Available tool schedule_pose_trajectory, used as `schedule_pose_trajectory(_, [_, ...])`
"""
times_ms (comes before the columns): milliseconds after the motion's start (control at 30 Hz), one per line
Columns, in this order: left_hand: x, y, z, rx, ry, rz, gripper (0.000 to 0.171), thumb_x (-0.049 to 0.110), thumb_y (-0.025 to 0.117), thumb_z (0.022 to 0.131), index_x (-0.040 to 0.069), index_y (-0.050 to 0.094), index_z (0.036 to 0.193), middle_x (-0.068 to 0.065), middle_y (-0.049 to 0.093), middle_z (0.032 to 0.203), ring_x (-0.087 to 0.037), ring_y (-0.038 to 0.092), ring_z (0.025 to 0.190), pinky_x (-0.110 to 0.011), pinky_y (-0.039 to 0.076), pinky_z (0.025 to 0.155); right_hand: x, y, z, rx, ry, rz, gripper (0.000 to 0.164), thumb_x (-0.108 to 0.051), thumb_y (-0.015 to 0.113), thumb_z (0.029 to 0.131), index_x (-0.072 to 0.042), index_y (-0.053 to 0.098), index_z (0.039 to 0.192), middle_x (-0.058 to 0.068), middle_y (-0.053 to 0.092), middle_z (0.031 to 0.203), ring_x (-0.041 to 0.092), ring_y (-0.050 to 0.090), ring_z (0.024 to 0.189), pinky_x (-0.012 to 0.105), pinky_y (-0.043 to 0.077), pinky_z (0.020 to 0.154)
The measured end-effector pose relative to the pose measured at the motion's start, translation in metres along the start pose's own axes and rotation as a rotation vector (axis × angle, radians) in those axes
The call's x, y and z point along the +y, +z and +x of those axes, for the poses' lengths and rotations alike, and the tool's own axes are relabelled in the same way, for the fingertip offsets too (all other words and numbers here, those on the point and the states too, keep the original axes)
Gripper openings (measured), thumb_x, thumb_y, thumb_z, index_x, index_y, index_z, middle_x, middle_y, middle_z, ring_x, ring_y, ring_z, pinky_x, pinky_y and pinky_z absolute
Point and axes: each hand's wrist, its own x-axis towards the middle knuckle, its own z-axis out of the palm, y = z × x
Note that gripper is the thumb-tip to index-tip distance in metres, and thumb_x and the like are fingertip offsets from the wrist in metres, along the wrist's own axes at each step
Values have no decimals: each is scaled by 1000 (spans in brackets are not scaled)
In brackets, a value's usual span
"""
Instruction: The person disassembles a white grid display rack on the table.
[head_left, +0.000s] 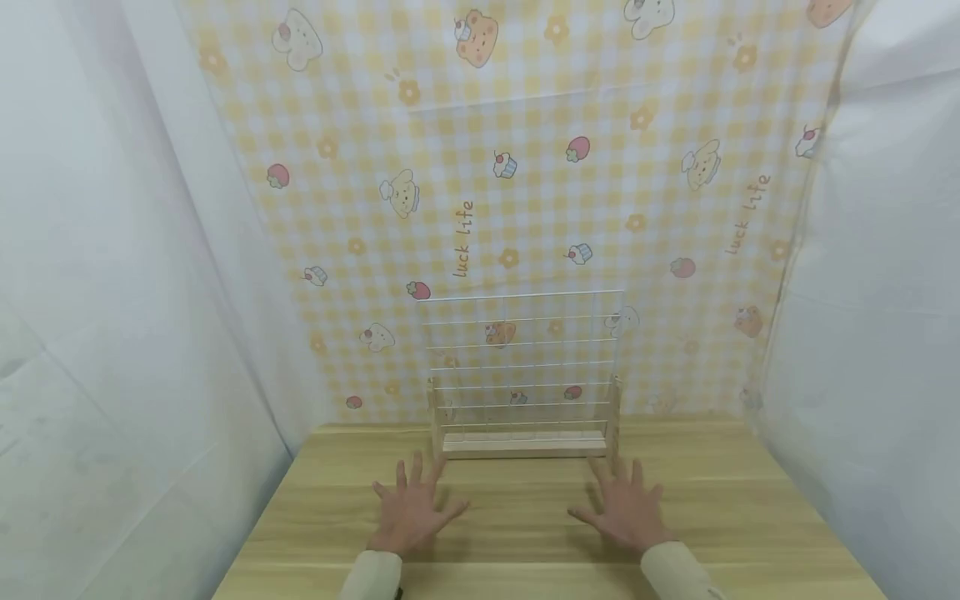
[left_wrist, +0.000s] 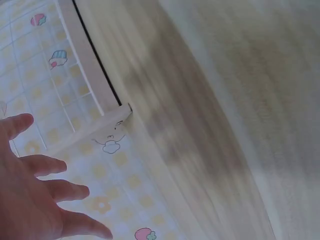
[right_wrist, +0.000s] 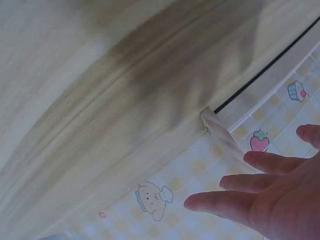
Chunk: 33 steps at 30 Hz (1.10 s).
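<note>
My left hand point(head_left: 411, 510) is spread palm down above the wooden table point(head_left: 517, 533), fingers straight and apart, holding nothing. Across from it, my right hand point(head_left: 628, 508) is held the same way, thumb pointing inward. Just beyond both hands stands a white wire grid rack point(head_left: 525, 367) in a pale wooden base point(head_left: 525, 450) with an upright post at each end. In the left wrist view the spread left hand point(left_wrist: 30, 195) appears beside one end of the base. The right wrist view has the straight fingers of the right hand point(right_wrist: 280, 195) near the other end.
A yellow checked cloth point(head_left: 525, 183) with cartoon prints hangs behind the rack at the table's back edge. White sheets hang on the left point(head_left: 135, 333) and the right point(head_left: 862, 333). Shadows of the hands fall on the tabletop.
</note>
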Motion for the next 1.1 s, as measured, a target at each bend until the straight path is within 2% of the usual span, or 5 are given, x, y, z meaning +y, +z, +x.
schedule_pose_trajectory(233, [-1, -8, 4, -15, -59, -158, 87, 71, 54, 90, 16, 37, 155, -30, 35, 158, -63, 34, 140, -94, 19, 91, 6, -9, 9, -24, 20, 97, 97, -74, 57, 87, -11, 33, 156, 35, 39, 152, 71, 31, 134, 91, 31, 86])
schedule_pose_trajectory(367, [-3, -10, 6, -16, -94, -269, 84, 68, 51, 93, 13, 36, 155, -29, 33, 159, -58, 33, 143, -92, 19, 96, 11, -16, 13, -30, 24, 176, 96, -71, 55, 90, -8, 28, 157, 35, 40, 151, 63, 37, 135, 86, 37, 90])
schedule_pose_trajectory(633, [-9, -9, 17, 19, -92, -703, 72, 53, 45, 103, 10, 27, 158, -21, 34, 162, -50, 33, 147, -71, 28, 116, 16, -30, 19, -19, 32, 329, 94, -65, 54, 94, -3, 23, 158, 37, 33, 154, 58, 38, 138, 75, 41, 102])
schedule_pose_trajectory(800, [-11, -12, 21, 31, -101, -714, 68, 47, 46, 104, 8, 28, 157, -22, 33, 162, -50, 32, 147, -70, 27, 117, 21, -34, 23, -19, 42, 320, 93, -65, 55, 94, 4, 31, 153, 37, 37, 152, 58, 42, 134, 72, 43, 103])
schedule_pose_trajectory(1100, [-16, -17, 31, 38, -121, -732, 63, 46, 45, 105, 11, 31, 157, -27, 35, 159, -52, 34, 145, -71, 28, 115, 34, -36, 31, -21, 31, 324, 86, -51, 58, 98, 6, 26, 153, 38, 37, 150, 58, 43, 134, 71, 41, 104])
